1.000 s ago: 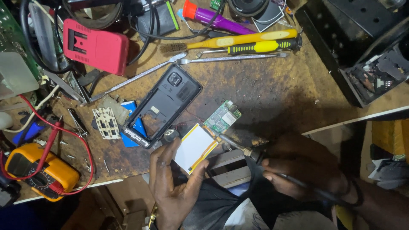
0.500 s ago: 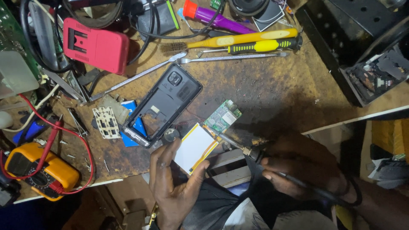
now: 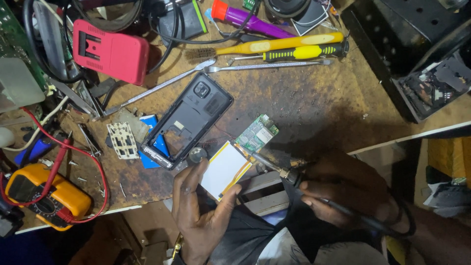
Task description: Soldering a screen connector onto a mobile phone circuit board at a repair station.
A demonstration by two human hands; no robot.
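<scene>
My left hand (image 3: 198,211) holds a flat white battery (image 3: 225,169) with yellow edging at the near edge of the wooden bench. A small green circuit board (image 3: 256,133) lies just beyond the battery's far corner. My right hand (image 3: 343,194) grips a black soldering iron (image 3: 289,175), whose metal tip touches the spot where battery and board meet. An opened black phone shell (image 3: 189,119) lies to the left of the board, with a small round part (image 3: 198,155) at its near end.
Yellow-handled screwdrivers (image 3: 294,49) and metal pry tools (image 3: 157,88) lie at the back. A red case (image 3: 110,51), an orange multimeter (image 3: 46,196) with red leads and a perforated metal piece (image 3: 122,141) sit on the left. A black box (image 3: 412,54) stands on the right.
</scene>
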